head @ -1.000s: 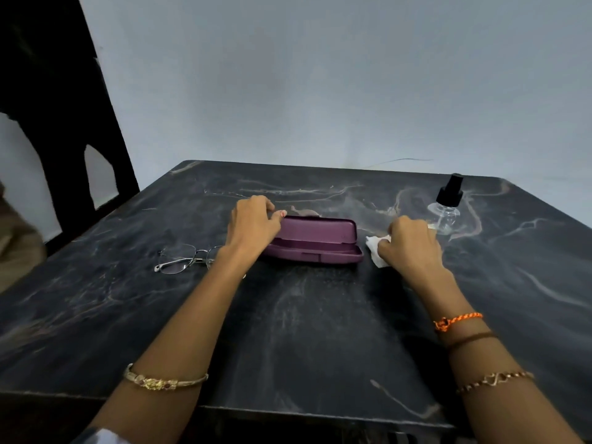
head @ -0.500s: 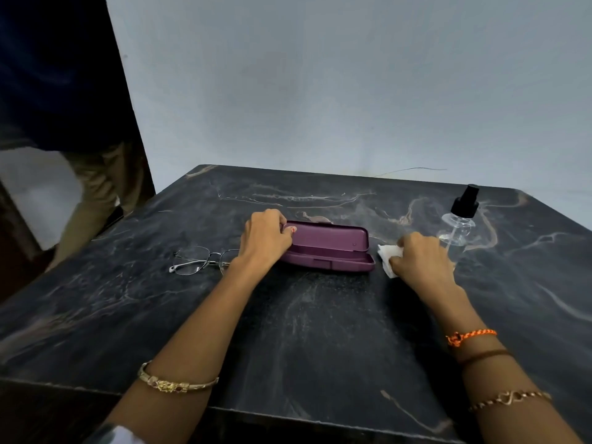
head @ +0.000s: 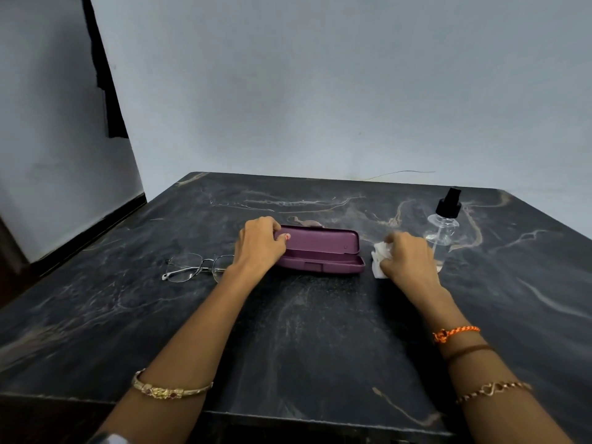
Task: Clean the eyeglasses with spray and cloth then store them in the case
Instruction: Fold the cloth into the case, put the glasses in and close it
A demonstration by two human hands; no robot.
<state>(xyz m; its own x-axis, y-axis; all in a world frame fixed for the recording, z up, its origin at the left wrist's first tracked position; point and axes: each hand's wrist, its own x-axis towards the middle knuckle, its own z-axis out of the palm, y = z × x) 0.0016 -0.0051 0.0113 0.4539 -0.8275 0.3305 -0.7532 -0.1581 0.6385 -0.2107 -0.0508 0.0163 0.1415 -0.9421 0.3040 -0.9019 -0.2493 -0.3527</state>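
Observation:
A purple eyeglass case (head: 323, 251) lies open in the middle of the dark marble table (head: 288, 341), its lid tilted back. My left hand (head: 261, 243) grips the case's left end, thumb on the lid. Thin metal-framed eyeglasses (head: 195, 267) lie flat on the table just left of that hand, untouched. My right hand (head: 408, 256) is closed on a crumpled white cloth (head: 379, 259) to the right of the case. A clear spray bottle (head: 443, 224) with a black nozzle stands upright behind my right hand.
A grey wall rises right behind the table's far edge. A dark strip runs down the wall at the upper left (head: 105, 78). The floor drops away past the table's left edge. Both my wrists carry bracelets.
The view has shifted so the scene sits lower and to the right in the frame. A person standing at the left has gone from view. My hands stay on the case and the cloth.

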